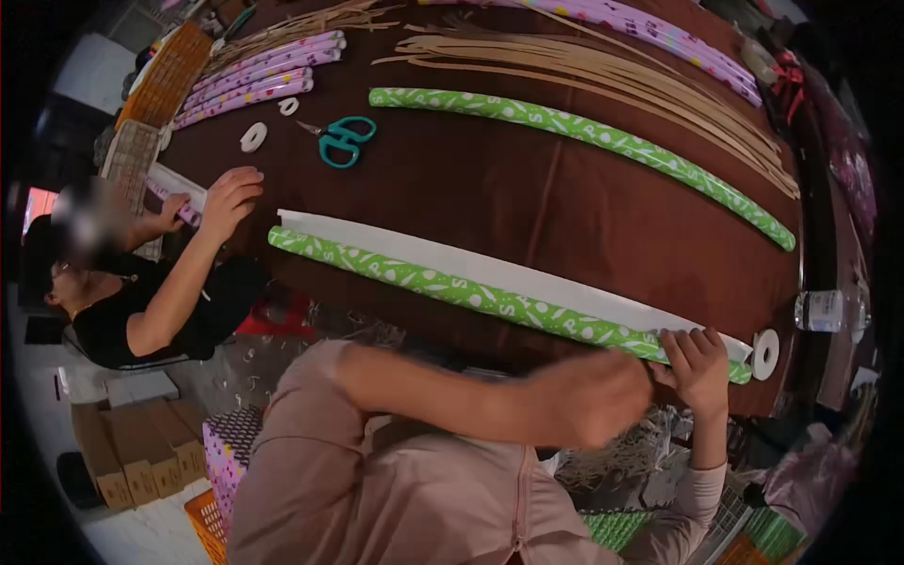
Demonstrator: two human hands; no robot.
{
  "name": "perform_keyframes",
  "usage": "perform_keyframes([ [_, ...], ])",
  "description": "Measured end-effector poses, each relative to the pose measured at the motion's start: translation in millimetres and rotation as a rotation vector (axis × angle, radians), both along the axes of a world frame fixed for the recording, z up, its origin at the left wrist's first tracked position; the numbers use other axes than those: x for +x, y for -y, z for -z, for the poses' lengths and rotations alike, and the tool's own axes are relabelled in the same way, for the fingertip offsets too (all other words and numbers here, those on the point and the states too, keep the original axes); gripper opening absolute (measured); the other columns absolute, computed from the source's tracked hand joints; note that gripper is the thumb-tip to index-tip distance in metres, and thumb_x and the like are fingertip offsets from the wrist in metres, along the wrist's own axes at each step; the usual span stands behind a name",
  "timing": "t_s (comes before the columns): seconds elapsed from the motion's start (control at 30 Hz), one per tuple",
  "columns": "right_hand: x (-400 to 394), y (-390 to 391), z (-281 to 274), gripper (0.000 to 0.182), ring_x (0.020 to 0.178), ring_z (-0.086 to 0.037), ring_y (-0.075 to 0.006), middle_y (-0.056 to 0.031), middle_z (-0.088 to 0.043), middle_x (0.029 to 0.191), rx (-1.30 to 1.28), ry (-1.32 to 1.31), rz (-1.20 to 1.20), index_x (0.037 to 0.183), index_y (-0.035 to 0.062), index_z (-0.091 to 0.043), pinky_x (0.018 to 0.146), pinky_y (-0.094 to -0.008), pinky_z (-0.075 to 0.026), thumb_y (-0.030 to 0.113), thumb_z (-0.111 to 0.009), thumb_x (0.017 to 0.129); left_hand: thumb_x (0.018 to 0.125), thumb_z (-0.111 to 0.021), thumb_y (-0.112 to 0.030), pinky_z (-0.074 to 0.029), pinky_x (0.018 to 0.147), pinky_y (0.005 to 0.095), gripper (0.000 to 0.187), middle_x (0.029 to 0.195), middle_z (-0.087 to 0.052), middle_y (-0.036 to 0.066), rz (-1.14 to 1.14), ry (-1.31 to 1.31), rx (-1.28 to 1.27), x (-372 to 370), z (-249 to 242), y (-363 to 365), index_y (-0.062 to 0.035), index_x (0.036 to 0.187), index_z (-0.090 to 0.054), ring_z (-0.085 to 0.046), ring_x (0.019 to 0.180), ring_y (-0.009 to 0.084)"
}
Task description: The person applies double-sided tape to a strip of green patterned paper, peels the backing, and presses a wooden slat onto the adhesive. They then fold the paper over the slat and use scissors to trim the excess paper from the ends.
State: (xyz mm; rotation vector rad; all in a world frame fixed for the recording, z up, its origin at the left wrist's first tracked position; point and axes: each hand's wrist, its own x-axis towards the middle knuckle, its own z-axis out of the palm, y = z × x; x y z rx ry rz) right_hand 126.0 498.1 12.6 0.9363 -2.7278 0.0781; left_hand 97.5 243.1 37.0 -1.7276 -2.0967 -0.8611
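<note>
My right hand has its fingers curled over the near green patterned roll, close to its right end. A strip of white paper backing lies open along the roll's far side. My left hand is just below the roll, smeared by motion; its fingers cannot be made out. Beside the roll's right end stands a white tape ring. Farther back on the brown table lies a second green roll.
Teal scissors and a white tape roll lie at upper left. Brown strips and pink rolls lie behind. A co-worker reaches over the left end. A plastic bottle is at right.
</note>
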Motion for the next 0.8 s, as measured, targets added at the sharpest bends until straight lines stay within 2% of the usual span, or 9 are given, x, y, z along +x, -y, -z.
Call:
perform_keyframes([
  [0.03,2,-2,0,0.043,0.066,-0.055,-0.0235,-0.0059,-0.057,0.079,0.012,0.016,0.010,0.104,0.0014,-0.061,0.059,-0.0383,-0.045,0.027,-0.075,0.073,0.074,-0.061,-0.012,-0.051,0.076,0.0381,0.039,0.100,-0.060,0.014,-0.105,-0.096,-0.106,-21,7,36,0.0043,0.110,-0.062,-0.058,0.090,0.0278],
  [0.1,7,-11,0,0.043,0.067,-0.056,-0.0230,-0.0057,-0.057,0.077,0.035,0.036,0.017,0.103,0.0023,-0.062,0.060,-0.0373,-0.046,0.030,-0.075,0.073,0.077,-0.064,-0.010,-0.052,0.081,0.0412,0.047,0.106,-0.061,0.016,-0.320,-0.063,-0.399,-44,17,106,0.0038,0.121,-0.058,-0.059,0.095,0.0304],
  [0.27,19,-13,-2,0.040,0.065,-0.057,-0.0217,-0.0029,-0.057,0.078,0.057,0.023,0.053,0.102,0.0048,-0.064,0.061,-0.0345,-0.047,0.033,-0.073,0.075,0.068,-0.075,-0.004,-0.046,0.086,0.0458,0.053,0.107,-0.059,0.017,-0.520,0.088,-0.418,-60,23,217,0.0053,0.117,-0.058,-0.057,0.098,0.0357],
  [0.37,23,-16,-8,0.048,0.084,-0.058,-0.0229,-0.0028,-0.059,0.084,0.116,-0.021,0.053,0.113,0.0068,-0.064,0.075,-0.0362,-0.047,0.040,-0.070,0.079,0.072,-0.070,0.001,-0.042,0.089,0.0483,0.045,0.111,-0.055,0.017,-0.585,0.214,-0.331,-57,31,231,0.0005,0.116,-0.061,-0.053,0.102,0.0361],
  [0.4,27,-14,-21,0.052,0.094,-0.056,-0.0253,-0.0056,-0.060,0.089,0.100,0.037,0.198,0.120,0.0094,-0.063,0.083,-0.0404,-0.046,0.043,-0.069,0.080,0.072,-0.070,0.001,-0.042,0.089,0.0483,0.045,0.111,-0.055,0.017,-0.555,0.222,-0.310,-58,33,232,0.0005,0.116,-0.061,-0.053,0.102,0.0361],
  [0.5,33,-51,-17,0.049,0.094,-0.057,-0.0312,-0.0151,-0.062,0.097,-0.416,-0.245,0.858,0.119,0.0059,-0.063,0.084,-0.0432,-0.046,0.041,-0.068,0.084,0.075,-0.067,0.001,-0.043,0.089,0.0481,0.041,0.110,-0.055,0.016,-0.571,0.187,-0.314,-58,41,237,0.0020,0.116,-0.062,-0.052,0.102,0.0357],
  [0.57,43,-102,2,0.043,0.086,-0.060,-0.0317,-0.0171,-0.061,0.096,-0.451,0.078,1.317,0.108,0.0034,-0.065,0.076,-0.0411,-0.048,0.038,-0.070,0.085,0.075,-0.067,0.004,-0.043,0.089,0.0476,0.044,0.113,-0.054,0.016,-0.552,0.214,-0.322,-58,41,237,0.0006,0.118,-0.061,-0.051,0.105,0.0360],
  [0.67,43,-108,-5,0.034,0.079,-0.062,-0.0330,-0.0155,-0.062,0.087,-0.329,0.091,1.234,0.087,0.0017,-0.060,0.066,-0.0438,-0.048,0.030,-0.077,0.080,0.074,-0.067,0.007,-0.044,0.089,0.0471,0.048,0.115,-0.054,0.017,-0.543,0.208,-0.341,-59,36,239,-0.0001,0.121,-0.060,-0.051,0.107,0.0362],
  [0.8,37,-118,0,0.030,0.089,-0.064,-0.0391,-0.0208,-0.066,0.093,-0.157,0.140,1.385,0.092,0.0031,-0.058,0.072,-0.0442,-0.050,0.029,-0.072,0.083,0.071,-0.071,0.001,-0.043,0.089,0.0468,0.049,0.107,-0.057,0.014,-0.545,0.167,-0.324,-61,36,233,0.0029,0.119,-0.061,-0.053,0.100,0.0336],
])
